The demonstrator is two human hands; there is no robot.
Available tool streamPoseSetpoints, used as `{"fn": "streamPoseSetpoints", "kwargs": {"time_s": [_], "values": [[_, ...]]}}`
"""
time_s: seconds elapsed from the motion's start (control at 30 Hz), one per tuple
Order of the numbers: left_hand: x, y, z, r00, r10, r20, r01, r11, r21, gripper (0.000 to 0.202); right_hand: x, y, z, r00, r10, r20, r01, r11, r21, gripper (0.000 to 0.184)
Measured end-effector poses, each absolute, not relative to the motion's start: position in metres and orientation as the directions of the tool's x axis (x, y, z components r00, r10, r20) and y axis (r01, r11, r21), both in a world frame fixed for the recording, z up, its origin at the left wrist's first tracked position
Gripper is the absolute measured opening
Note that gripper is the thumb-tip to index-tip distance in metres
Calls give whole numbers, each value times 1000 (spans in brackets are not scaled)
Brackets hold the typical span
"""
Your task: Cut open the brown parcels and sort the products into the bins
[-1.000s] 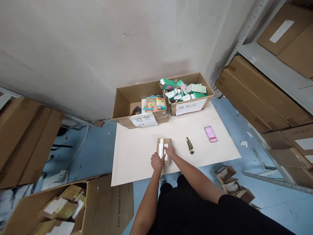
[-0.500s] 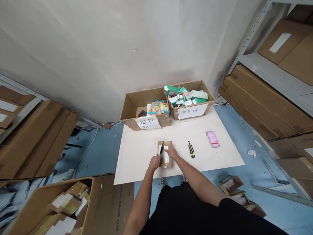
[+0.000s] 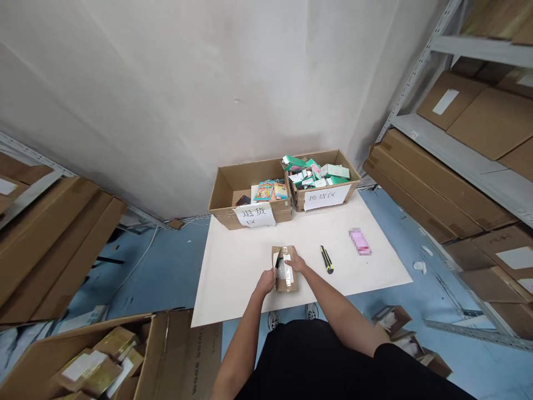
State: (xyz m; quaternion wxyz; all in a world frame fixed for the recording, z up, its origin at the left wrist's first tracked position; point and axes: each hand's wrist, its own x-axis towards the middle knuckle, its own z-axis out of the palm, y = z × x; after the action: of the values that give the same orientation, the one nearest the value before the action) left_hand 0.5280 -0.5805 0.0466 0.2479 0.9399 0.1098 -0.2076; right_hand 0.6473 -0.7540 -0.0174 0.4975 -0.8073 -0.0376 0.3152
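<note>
A small cardboard box (image 3: 285, 285) with torn tape and a white label is on the white table, between my two hands. Its top is parted along the middle, and something pale shows in the gap. My left hand (image 3: 266, 281) is closed on the left flap. At the upper right side, my right hand (image 3: 296, 260) grips the other flap, its thumb reaching over the top. A black and yellow utility knife (image 3: 327, 259) lies to the right of the box. Beyond it is a pink, pixelated item (image 3: 360, 241).
Two labelled cartons stand at the table's back: the left one (image 3: 225, 218) holds colourful packs, the right one (image 3: 352, 188) green and white boxes. A large carton of parcels (image 3: 160, 355) is at lower left. Shelves (image 3: 458, 139) with cardboard boxes flank the table (image 3: 233, 261).
The box's flaps have been pulled further apart, so the gap in its top is wider. My view has shifted a little.
</note>
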Motion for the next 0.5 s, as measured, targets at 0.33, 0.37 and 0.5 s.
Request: {"fn": "streamPoseSetpoints", "kwargs": {"time_s": [0.33,0.37,0.5], "values": [[565,-569,50,872,272,-406,423,-837,348,77,594,-733,-27,808,232,-542,-397,-465,-791,97],[574,-569,50,876,265,-403,413,-844,343,79,590,-733,-27,804,231,-547,-405,-460,-790,94],[603,-564,44,891,104,-443,277,-896,347,69,582,-735,-23,822,237,-518,-394,-420,-818,87]]}}
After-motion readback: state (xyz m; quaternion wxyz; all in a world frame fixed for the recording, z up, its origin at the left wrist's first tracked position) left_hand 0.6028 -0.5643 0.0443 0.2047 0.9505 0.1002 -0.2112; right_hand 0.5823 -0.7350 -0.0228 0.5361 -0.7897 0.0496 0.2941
